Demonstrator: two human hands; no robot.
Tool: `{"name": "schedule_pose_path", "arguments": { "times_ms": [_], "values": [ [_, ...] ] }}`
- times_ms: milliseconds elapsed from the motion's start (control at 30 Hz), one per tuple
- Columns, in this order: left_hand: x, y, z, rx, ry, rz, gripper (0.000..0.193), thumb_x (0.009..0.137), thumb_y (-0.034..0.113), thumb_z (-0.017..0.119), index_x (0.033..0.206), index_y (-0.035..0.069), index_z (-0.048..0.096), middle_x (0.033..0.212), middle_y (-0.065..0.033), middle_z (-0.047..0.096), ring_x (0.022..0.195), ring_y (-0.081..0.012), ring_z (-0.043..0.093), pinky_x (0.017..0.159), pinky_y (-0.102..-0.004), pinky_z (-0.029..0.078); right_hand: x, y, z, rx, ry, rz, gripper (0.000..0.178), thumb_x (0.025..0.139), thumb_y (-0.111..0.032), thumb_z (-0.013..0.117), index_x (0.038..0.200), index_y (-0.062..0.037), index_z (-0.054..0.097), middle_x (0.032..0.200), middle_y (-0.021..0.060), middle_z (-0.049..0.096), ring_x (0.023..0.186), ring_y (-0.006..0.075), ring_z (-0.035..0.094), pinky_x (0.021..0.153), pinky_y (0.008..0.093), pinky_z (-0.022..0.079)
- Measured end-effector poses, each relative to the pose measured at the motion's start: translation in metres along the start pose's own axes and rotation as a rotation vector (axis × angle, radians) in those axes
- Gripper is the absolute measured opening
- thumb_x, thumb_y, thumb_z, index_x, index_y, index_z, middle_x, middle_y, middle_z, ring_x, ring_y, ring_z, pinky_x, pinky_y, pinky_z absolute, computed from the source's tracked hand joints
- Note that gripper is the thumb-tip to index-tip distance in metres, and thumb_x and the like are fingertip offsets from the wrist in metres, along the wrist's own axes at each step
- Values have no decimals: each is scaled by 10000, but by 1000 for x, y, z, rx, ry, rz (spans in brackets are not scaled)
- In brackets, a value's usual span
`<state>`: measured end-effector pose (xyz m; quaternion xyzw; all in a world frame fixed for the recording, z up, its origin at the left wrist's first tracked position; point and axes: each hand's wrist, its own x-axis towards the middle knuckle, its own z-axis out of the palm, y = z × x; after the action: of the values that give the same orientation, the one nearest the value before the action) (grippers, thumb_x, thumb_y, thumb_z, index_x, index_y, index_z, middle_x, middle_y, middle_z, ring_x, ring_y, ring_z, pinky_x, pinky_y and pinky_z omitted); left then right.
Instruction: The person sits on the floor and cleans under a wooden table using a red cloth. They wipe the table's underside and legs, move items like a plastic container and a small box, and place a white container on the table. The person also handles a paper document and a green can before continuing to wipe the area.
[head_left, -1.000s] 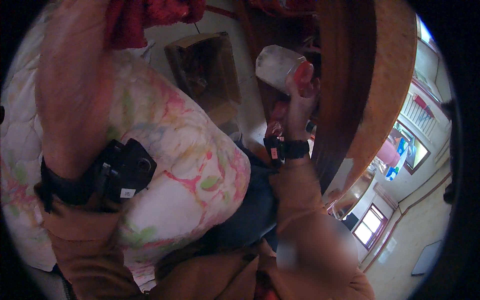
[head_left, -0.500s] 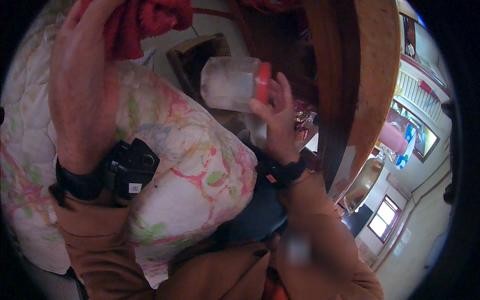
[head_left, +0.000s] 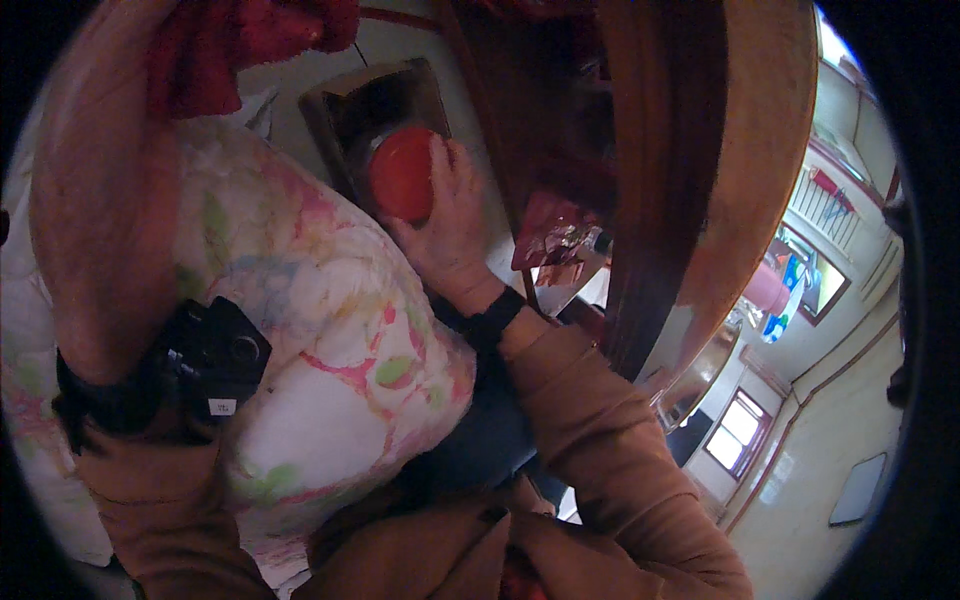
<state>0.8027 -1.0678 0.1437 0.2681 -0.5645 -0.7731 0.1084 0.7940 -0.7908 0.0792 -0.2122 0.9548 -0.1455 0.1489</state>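
Note:
My right hand (head_left: 450,215) is closed at the side of a clear plastic jar with a red lid (head_left: 400,175). The lid faces up at me and hides most of the jar. Beneath it is an open brown box (head_left: 385,85) with a dark inside; I cannot tell whether the jar touches it. At the upper left my left arm reaches to the picture's edge, with a red fluffy cloth (head_left: 250,40) beside it. The fingers of my left hand are out of view. A black device (head_left: 215,350) is strapped near my left cuff.
A padded floral quilt (head_left: 330,330) fills the left side. Dark wooden furniture (head_left: 680,180) stands on the right, with a shiny red packet (head_left: 560,230) near its base. Farther right are a pink container (head_left: 768,288) and a window (head_left: 738,432).
The jar was on its side in my right hand; it has moved left and turned so its lid faces up, over the box. The view has shifted slightly.

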Motion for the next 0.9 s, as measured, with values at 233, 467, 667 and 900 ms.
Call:
{"name": "schedule_pose_path", "arguments": {
  "times_ms": [233,467,667,900],
  "values": [
    [-4,13,10,-35,-28,-69,391,907,188,561,1237,-13,498,1062,-116,600,952,-185,599,811,-309,496,4,9,23,-89,-21,-57,933,625,-193,791,1404,-66,293,1384,276,293,1229,459,340,1022,492,307],
    [-6,32,23,-14,-105,-149,403,904,222,566,1219,-19,497,1032,-132,602,917,-199,609,791,-326,509,31,8,-11,94,-112,22,881,705,-213,770,1417,-45,281,1411,247,297,1287,395,335,1027,488,337],
    [-5,59,40,62,-218,-266,417,901,252,571,1205,-24,496,1006,-145,604,887,-212,617,774,-339,519,50,-45,-91,1318,-22,116,778,839,-254,666,1437,-30,222,1393,180,354,1249,295,421,965,416,434],
    [-12,37,45,617,-553,458,438,901,180,572,1278,-20,475,1107,-148,593,983,-202,606,846,-319,501,65,-80,-94,1321,-34,22,705,808,-96,626,1398,26,259,1342,160,434,1225,252,446,1015,359,387]
  ]
}}
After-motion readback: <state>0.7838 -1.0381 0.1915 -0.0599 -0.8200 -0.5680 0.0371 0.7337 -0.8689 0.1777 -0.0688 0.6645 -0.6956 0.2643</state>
